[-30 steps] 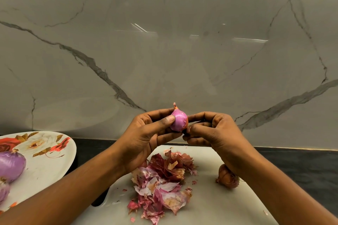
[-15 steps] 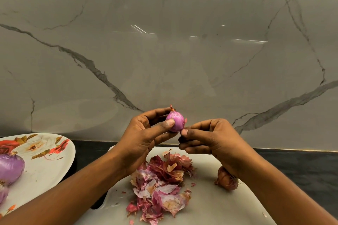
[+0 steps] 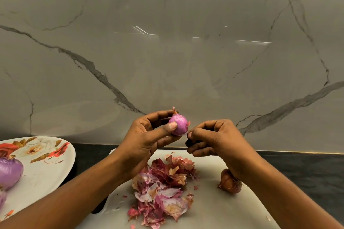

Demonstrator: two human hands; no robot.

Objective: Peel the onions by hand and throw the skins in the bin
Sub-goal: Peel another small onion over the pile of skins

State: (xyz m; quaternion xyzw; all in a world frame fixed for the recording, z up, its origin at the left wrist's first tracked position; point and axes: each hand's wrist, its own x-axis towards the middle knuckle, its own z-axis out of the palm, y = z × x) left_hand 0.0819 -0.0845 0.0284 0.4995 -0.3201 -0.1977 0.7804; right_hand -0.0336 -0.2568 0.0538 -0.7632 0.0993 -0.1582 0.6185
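The onion is still gripped by the left hand, while the curled right hand, whose hold cannot be told, is kept at its 4 o'clock.

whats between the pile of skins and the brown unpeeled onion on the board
In the head view, just bare white cutting board between the skin pile and the unpeeled onion, apart from a few tiny skin flecks.
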